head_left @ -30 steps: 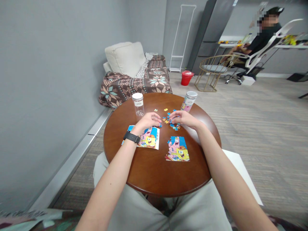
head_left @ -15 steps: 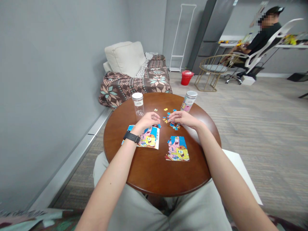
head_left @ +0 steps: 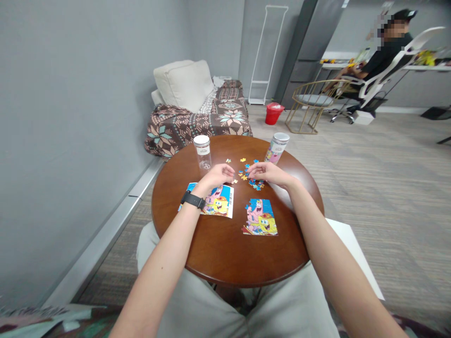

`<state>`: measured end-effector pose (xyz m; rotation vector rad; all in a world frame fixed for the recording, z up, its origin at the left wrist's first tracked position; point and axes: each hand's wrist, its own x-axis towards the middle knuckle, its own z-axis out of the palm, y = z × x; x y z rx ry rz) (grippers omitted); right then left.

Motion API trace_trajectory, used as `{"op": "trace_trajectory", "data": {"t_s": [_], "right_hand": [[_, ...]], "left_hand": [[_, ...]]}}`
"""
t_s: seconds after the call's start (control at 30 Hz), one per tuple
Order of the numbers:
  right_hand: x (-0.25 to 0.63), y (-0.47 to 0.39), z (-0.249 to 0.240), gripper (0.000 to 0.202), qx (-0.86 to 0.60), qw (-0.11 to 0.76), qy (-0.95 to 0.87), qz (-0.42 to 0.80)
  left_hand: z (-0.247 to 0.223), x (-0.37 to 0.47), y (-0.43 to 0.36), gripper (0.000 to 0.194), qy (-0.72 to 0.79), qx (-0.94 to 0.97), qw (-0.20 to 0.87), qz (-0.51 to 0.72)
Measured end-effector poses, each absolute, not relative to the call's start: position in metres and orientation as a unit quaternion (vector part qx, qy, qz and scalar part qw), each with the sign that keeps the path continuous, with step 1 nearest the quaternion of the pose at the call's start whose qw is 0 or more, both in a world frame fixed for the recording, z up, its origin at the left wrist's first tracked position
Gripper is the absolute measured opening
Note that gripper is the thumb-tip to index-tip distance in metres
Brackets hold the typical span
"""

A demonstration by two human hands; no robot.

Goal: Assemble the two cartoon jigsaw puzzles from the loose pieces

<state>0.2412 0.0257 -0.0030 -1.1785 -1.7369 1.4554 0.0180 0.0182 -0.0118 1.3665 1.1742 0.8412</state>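
Head view: at the centre of the frame, the left hand [head_left: 221, 175] curls its fingers beside a pale puzzle piece [head_left: 235, 181]; whether they pinch anything, I cannot tell. Right of centre, the right hand [head_left: 268, 172] bends its fingers over loose puzzle pieces [head_left: 256, 185], their grip likewise unclear. The joined puzzle section [head_left: 262, 218] lies lower, right of the printed sheet [head_left: 221, 205].

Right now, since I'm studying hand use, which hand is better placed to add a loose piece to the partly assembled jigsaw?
Probably the right hand: it's by most loose jigsaw pieces, and the partly assembled jigsaw lies nearer to it.
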Motion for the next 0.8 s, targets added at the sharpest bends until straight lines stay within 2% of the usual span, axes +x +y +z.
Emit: {"op": "trace_trajectory", "data": {"t_s": [0.17,0.37,0.6,0.8], "right_hand": [[0.2400,0.0242,-0.0023,0.027,-0.443,0.281,-0.651,0.548],[0.2408,0.0252,-0.0035,0.025,-0.446,0.281,-0.649,0.549],[0.2398,0.0251,-0.0034,0.023,-0.445,0.282,-0.650,0.548],[0.2396,0.0240,-0.0025,0.026,-0.444,0.276,-0.648,0.553]], "left_hand": [[-0.0137,0.0156,0.0195,0.027,0.493,0.594,0.535,0.344],[-0.0128,0.0155,0.0158,0.022,0.489,0.687,0.444,0.304],[-0.0088,0.0184,0.0109,0.019,0.487,0.716,0.416,0.278],[-0.0112,0.0178,0.0134,0.015,0.499,0.748,0.341,0.275]]}}
